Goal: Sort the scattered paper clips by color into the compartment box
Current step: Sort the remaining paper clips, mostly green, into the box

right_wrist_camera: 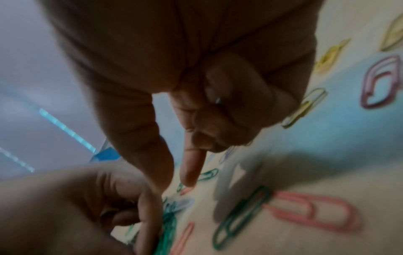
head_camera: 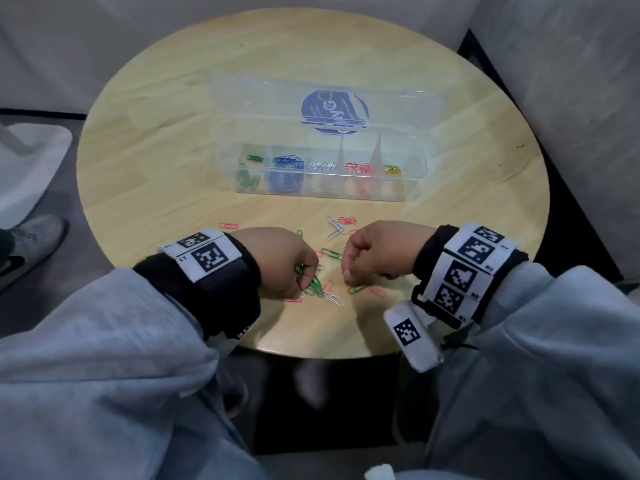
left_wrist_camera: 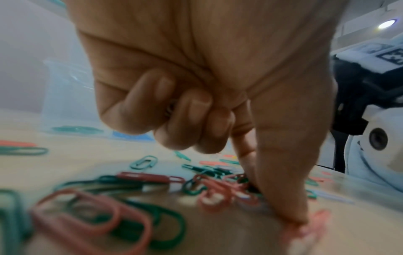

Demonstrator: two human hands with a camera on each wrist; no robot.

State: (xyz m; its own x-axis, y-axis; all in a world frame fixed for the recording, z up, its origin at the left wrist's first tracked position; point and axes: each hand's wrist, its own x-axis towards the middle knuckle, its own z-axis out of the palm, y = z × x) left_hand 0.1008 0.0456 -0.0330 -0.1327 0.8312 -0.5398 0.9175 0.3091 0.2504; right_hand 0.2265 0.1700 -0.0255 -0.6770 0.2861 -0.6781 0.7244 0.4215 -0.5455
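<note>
A clear compartment box (head_camera: 322,197) stands open mid-table, with green, blue, white, red and yellow clips in separate sections. Loose red, green and white paper clips (head_camera: 334,298) lie scattered by the near edge. My left hand (head_camera: 304,282) grips a bunch of green clips (head_camera: 313,285), its thumb and forefinger pressed into the clip pile (left_wrist_camera: 218,189). My right hand (head_camera: 348,277) hovers beside it. Its forefinger (right_wrist_camera: 191,169) and thumb point down at the table, close to a green clip (right_wrist_camera: 240,217). The other fingers are curled, with a pale glint of a clip between them.
The round wooden table (head_camera: 173,133) has its front edge just below my wrists. The box's clear lid (head_camera: 325,98) lies open behind it. A shoe (head_camera: 31,244) and a white base (head_camera: 31,150) sit on the floor at left. Grey walls surround the table.
</note>
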